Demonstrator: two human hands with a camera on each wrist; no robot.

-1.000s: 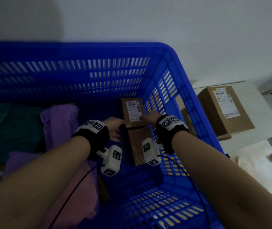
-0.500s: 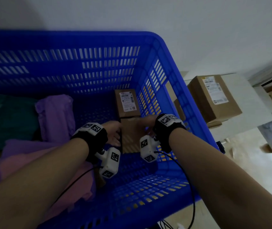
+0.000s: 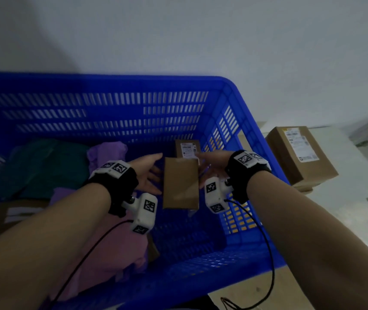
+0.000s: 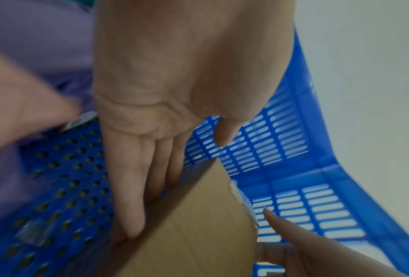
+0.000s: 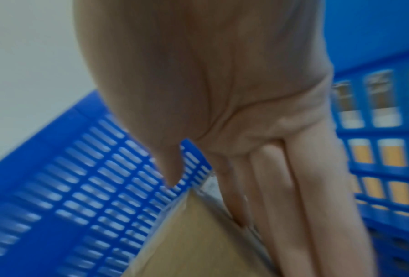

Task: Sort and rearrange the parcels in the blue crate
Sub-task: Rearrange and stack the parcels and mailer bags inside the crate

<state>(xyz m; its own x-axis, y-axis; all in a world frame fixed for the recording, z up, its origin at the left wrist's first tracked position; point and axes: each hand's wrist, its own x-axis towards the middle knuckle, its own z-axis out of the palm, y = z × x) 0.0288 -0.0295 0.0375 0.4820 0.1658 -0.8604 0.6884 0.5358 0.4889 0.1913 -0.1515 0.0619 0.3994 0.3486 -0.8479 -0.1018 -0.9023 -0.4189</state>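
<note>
A plain brown cardboard parcel [image 3: 180, 183] hangs above the floor of the blue crate [image 3: 111, 82], near its right wall. My left hand [image 3: 149, 173] presses flat against its left side and my right hand [image 3: 210, 164] against its right side. In the left wrist view the left hand [image 4: 151, 131] lays straight fingers along the parcel [image 4: 193, 234]. The right hand [image 5: 257, 131] does the same on the parcel [image 5: 198, 243]. Behind it a second brown parcel [image 3: 187, 148] with a white label stands in the far right corner.
Purple bags [image 3: 109, 153], a teal bag [image 3: 44, 166] and a pink bag [image 3: 111, 253] fill the crate's left half. The perforated crate floor [image 3: 189, 238] lies bare beneath the parcel. Outside, a large labelled box [image 3: 301, 157] sits on a white surface to the right.
Both hands have raised the plain parcel off the crate floor and drawn it toward me; it now overlaps the labelled parcel behind it.
</note>
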